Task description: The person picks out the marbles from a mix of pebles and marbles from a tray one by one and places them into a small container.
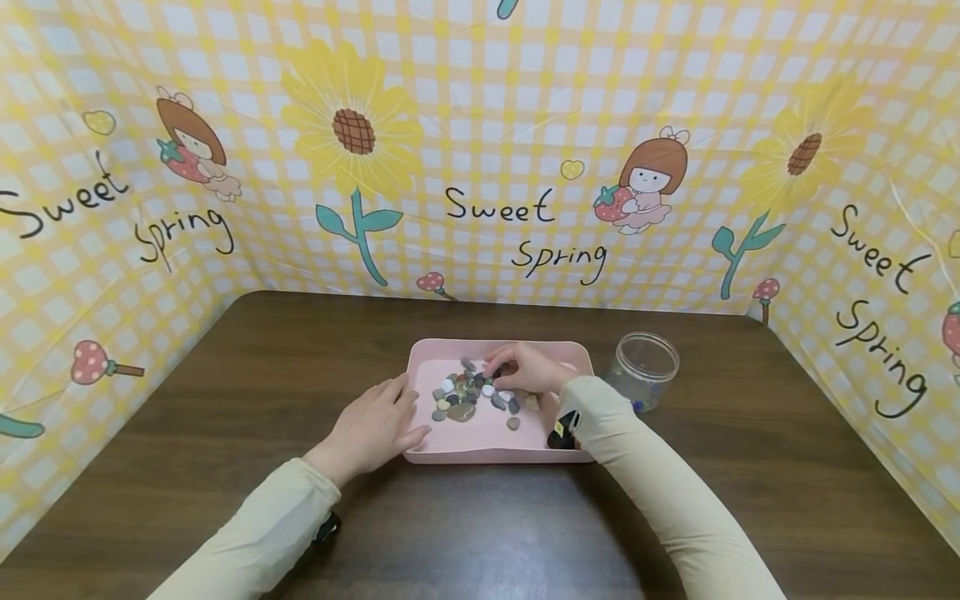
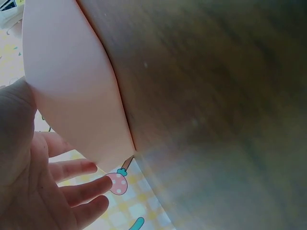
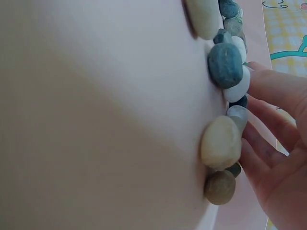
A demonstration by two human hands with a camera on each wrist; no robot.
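Smooth pebbles in grey, white, green and brown lie in a loose heap inside a pink tray. Over the heap's right part is my right hand, fingers bent down among the stones. Its fingertips are partly hidden behind pebbles such as the cream one in the right wrist view, so whether they pinch a stone is unclear. My left hand rests at the tray's left side, fingers spread and fairly straight. In the left wrist view, its thumb lies against the tray wall.
A clear round jar, lidless, stands right of the tray, with some small blue pieces low in it. The brown wooden table is backed by a yellow checked cloth. A black wrist device sits under the right sleeve.
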